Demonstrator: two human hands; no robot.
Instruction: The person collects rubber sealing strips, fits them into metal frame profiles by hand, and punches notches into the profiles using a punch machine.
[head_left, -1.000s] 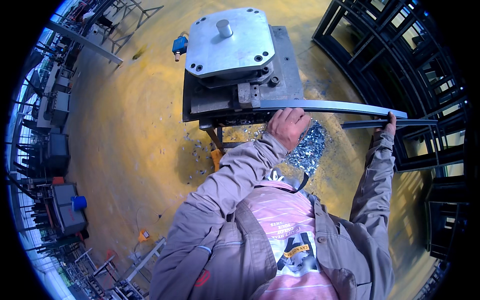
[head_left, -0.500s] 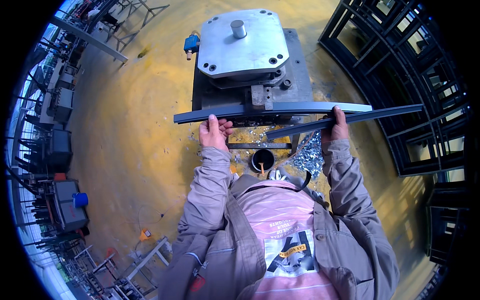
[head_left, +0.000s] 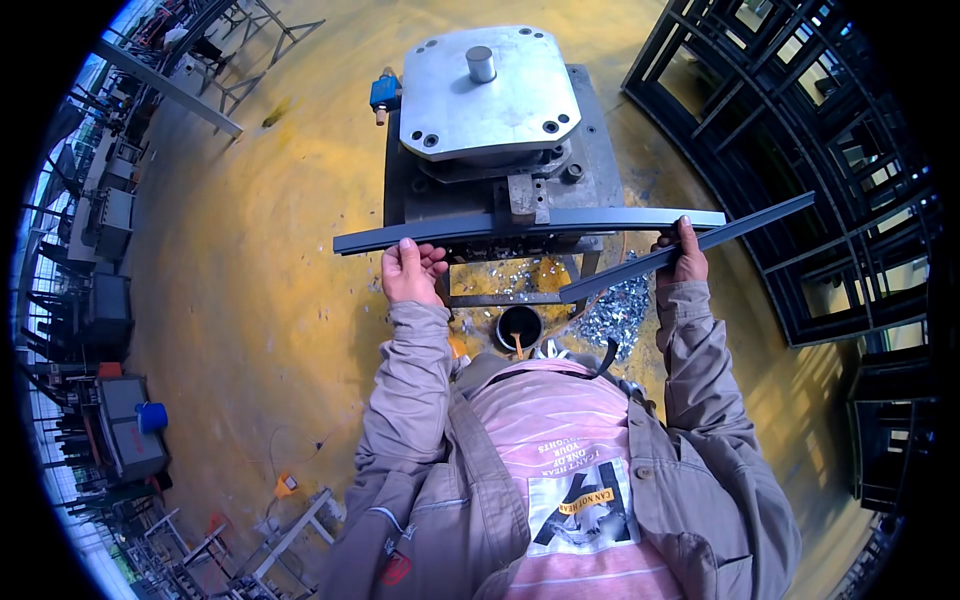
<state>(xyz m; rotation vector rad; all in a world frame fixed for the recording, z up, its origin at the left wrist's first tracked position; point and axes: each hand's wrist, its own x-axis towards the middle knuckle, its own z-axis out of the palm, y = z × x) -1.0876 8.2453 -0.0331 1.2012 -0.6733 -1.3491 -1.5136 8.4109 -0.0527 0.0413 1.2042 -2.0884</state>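
A long dark metal bar (head_left: 450, 230) lies across the front of a grey press machine (head_left: 490, 90), under its tooling block. My left hand (head_left: 410, 272) grips this bar from below near its left end. My right hand (head_left: 685, 255) holds a second dark metal bar (head_left: 750, 225), which slants from low centre up to the right. The thumb of that hand reaches up to the first bar's right end. Both arms are in grey sleeves.
Shiny metal scraps (head_left: 610, 310) lie heaped on the yellow floor below the press, next to a small round can (head_left: 520, 325). Stacked black metal frames (head_left: 800, 150) fill the right side. A blue fitting (head_left: 385, 90) sits on the press's left. Machines line the far left.
My left hand has moved from the middle of the bar to its left end. The first bar has shifted left across the press, and my right hand has come inward with the second bar.
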